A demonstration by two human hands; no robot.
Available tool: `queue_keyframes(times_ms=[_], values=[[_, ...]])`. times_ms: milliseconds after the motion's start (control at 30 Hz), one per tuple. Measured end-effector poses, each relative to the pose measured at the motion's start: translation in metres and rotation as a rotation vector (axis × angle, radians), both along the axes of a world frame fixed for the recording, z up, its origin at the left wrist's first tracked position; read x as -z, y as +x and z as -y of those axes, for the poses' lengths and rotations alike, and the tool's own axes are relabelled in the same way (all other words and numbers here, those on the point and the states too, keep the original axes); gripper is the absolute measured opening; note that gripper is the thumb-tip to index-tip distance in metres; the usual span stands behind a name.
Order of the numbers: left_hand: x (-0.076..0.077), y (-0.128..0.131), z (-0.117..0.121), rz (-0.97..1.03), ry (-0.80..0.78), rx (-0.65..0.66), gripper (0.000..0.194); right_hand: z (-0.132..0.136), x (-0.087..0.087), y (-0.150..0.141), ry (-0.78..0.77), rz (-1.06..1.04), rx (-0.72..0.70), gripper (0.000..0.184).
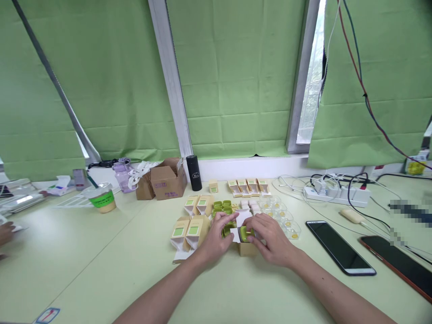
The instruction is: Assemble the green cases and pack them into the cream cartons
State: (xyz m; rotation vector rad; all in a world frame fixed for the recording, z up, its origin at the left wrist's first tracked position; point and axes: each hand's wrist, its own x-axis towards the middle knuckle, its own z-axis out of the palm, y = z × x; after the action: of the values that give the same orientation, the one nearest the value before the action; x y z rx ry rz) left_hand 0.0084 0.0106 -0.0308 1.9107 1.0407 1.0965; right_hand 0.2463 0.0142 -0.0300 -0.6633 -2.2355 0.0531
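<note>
In front of me stands a small tan cardboard box [248, 249] with its white flaps spread open. A green, rounded square container [245, 234] sits at the box's mouth. My right hand [272, 236] has its thumb and fingers closed around that container. My left hand [219, 234] grips the box's white flaps at the left side; part of its fingers is hidden. Just behind my hands are several green square containers [222, 204], partly covered by my left hand. Small pale pink pieces [254, 207] and clear plastic cups with yellow centres [286, 222] stand to the right.
Several open tan boxes [195, 225] stand left, and more [248, 186] at the back. Two phones [340, 247] and a power strip [337, 195] with tangled cables are right. A drink cup [103, 198], brown carton [168, 180] and black bottle [194, 173] stand left. Another person's hand [6, 234] shows far left.
</note>
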Motion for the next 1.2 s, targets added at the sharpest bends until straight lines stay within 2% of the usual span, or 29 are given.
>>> queue_keyframes(times_ms=[100,233,633,833,967,1200], values=[[0.000,0.000,0.000,-0.002,0.013,-0.001,0.065,-0.001,0.001,-0.002,0.004,-0.040,0.004,0.015],[0.001,0.000,-0.002,-0.008,0.006,-0.005,0.065,-0.003,0.005,-0.004,-0.010,-0.084,0.023,0.016],[0.000,0.000,-0.001,0.040,-0.027,0.009,0.065,-0.006,0.010,-0.007,-0.309,-0.159,0.090,0.015],[-0.001,0.001,-0.001,0.124,-0.077,0.024,0.061,-0.004,0.007,-0.008,-0.337,-0.187,0.079,0.016],[0.000,0.001,-0.004,0.190,-0.130,0.040,0.055,-0.005,0.005,-0.007,-0.326,-0.281,0.082,0.021],[0.010,0.002,-0.015,0.297,-0.226,0.043,0.052,-0.011,0.004,-0.001,-0.319,-0.446,0.257,0.016]])
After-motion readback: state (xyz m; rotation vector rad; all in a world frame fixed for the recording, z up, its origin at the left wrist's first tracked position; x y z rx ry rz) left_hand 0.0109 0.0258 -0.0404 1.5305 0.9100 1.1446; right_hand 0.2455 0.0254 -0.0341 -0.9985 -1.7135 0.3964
